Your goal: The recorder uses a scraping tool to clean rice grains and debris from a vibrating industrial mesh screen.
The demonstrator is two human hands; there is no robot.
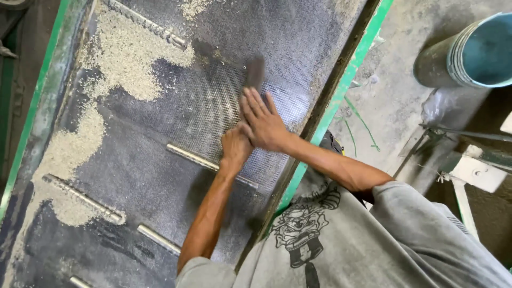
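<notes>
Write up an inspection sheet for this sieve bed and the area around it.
Surface: sloped perforated metal screen in a green frame, dusty, crossed by short metal bars.
Job's things: dark block-shaped tool, motion-blurred, on the mesh just beyond the fingertips; whether it is gripped cannot be told.
Clutter: pale grain or husk patches along the upper and left side of the screen.
Hands: right hand flat, fingers spread toward the tool; left hand curled beside and partly under it, contents hidden.
Cables: thin green strands on the floor by the frame.
Surroundings: dusty concrete floor, blue bucket upper right, white-and-green metal stand at right.
</notes>
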